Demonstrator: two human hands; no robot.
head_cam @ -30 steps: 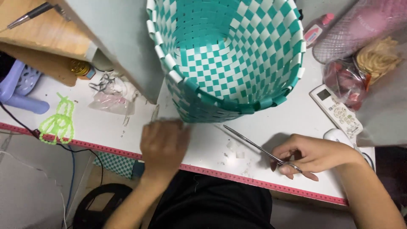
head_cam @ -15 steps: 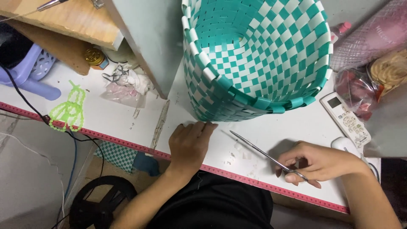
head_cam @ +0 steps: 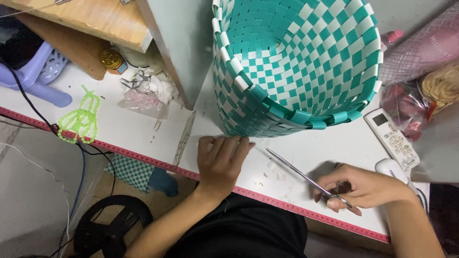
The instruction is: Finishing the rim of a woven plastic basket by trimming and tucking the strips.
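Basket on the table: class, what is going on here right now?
A person sits at a white table with a teal and white woven basket lying on its side. The left hand lies flat on the table just below the basket's rim. The right hand holds slim metal scissors, tips pointing toward the basket. A remote control lies to the right.

I log, off-task: white remote control (head_cam: 392, 139) near the table's (head_cam: 119, 126) right edge; green plastic lattice (head_cam: 80, 119) at its front-left edge; purple stool (head_cam: 39, 79) at far left; gold-lidded jar (head_cam: 111, 59) under the wooden shelf (head_cam: 91, 19).
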